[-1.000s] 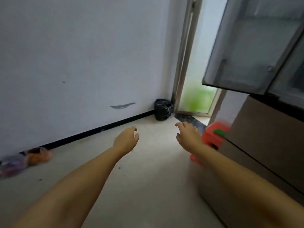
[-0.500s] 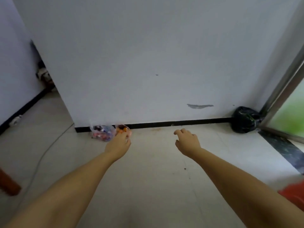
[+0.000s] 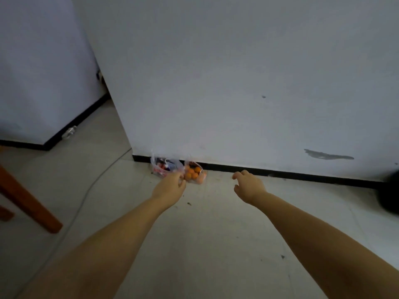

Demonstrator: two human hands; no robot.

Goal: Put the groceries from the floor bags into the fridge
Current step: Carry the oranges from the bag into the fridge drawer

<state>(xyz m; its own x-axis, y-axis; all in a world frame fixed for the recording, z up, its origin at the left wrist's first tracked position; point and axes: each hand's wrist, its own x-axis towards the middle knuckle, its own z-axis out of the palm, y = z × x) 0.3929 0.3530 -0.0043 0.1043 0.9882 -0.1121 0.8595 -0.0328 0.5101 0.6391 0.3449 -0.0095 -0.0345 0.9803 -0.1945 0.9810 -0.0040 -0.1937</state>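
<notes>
Change: the view has swung to the left since a moment ago; the open fridge door and the red stool are gone from sight, and the two bags now sit far in the middle, at the foot of the wall.
Meaning for the task: I judge the person is turning from the fridge toward the bags to fetch the next groceries; nothing is picked up yet.
Left hand [image 3: 170, 186]: stretched forward, fingers loosely bent, holding nothing; in the picture it overlaps the near edge of the bags, but I cannot tell if it touches them.
Right hand [image 3: 248, 185]: also forward, fingers relaxed and a little spread, empty, well apart from the bags to their right.
Left bag [image 3: 163, 167]: thin clear plastic, crumpled, with red and dark packets inside; what they are I cannot tell.
Right bag [image 3: 194, 172]: same thin clear plastic, full of small round orange fruits, touching or just beside the left bag.
Wall [image 3: 237, 83]: white, matte, with a grey scuff at the right and a black strip along the bottom.
Floor [image 3: 205, 244]: pale smooth tiles, with some small dark crumbs.
Cable [image 3: 90, 186]: thin, pale, curving across the floor at the left.
Wooden leg [image 3: 26, 201]: reddish-brown, slanted, near left edge.
Black bag [image 3: 389, 195]: dark, rounded, at the far right edge, only partly seen.
</notes>
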